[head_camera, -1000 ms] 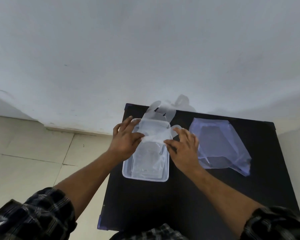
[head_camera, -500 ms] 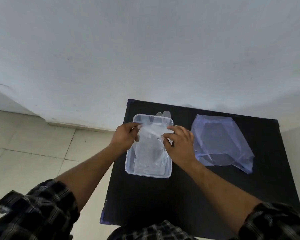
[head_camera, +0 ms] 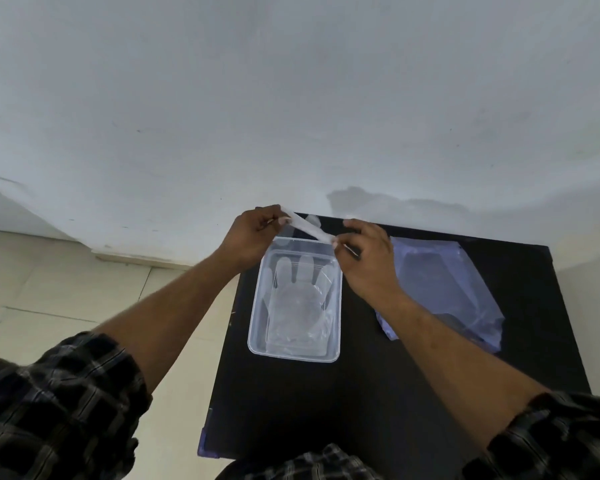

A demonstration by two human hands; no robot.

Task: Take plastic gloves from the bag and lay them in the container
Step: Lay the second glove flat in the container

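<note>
Hands, left hand [head_camera: 253, 233] and right hand [head_camera: 368, 261], pinch a stretched glove [head_camera: 307, 228] between them, container [head_camera: 267, 348] just below, bag [head_camera: 440, 289] right of the right hand.

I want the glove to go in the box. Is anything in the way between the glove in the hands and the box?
Nothing visible blocks it. The left hand and right hand pinch the glove over the far end of the open container. Only another glove lies flat inside.
</note>
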